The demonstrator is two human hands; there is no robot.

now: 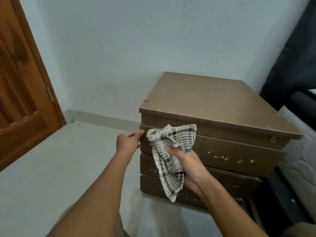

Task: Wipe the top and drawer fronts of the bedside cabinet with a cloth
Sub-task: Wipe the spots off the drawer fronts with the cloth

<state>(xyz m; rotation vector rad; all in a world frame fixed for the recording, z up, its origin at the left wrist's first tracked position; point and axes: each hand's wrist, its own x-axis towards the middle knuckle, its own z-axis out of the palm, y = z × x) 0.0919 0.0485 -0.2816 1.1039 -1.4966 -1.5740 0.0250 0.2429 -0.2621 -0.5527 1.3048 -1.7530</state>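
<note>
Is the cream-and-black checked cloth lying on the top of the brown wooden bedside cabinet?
No, the right hand grips the checked cloth in front of the upper drawer fronts of the cabinet.

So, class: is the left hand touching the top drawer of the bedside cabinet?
Touching. The head view shows the left hand with its fingertips resting on the left edge of the top drawer, and no gap between them.
</note>
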